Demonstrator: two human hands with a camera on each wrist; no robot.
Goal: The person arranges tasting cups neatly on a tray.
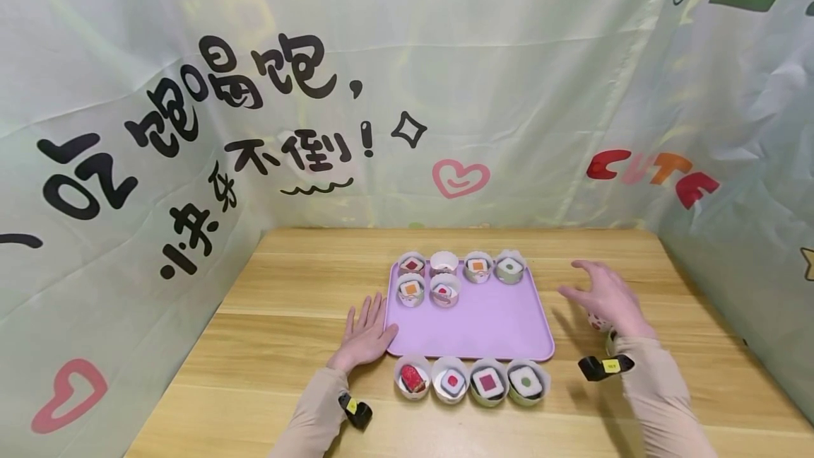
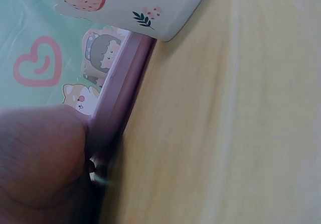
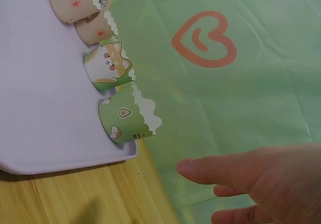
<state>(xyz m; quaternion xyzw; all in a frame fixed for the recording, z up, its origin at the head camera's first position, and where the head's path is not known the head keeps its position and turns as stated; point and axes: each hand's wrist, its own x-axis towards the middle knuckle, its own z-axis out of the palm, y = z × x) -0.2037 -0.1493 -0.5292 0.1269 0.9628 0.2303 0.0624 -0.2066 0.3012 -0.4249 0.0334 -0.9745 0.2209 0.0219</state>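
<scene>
My left hand (image 1: 364,336) rests flat with fingers spread at the left edge of a purple tray (image 1: 490,324); its thumb touches the rim. In the left wrist view a donut-print paper cup (image 2: 145,8) stands nearby. My right hand (image 1: 604,295) hovers right of the tray, thumb and fingers apart, holding nothing. Nearest it on the tray is a green avocado-print paper cup (image 3: 123,116), at the back right corner. Beside that cup is a dog-print one (image 3: 105,66). More paper cups with small sushi-like pieces, such as an orange-centred one (image 1: 410,290), stand towards the back left.
In front of the tray is a row of several paper cups, one with a red piece (image 1: 413,377), another with a purple-square piece (image 1: 488,383). A pink-patterned cup (image 1: 598,322) is partly hidden under my right hand. Printed cloth (image 1: 509,126) surrounds the wooden table (image 1: 305,288).
</scene>
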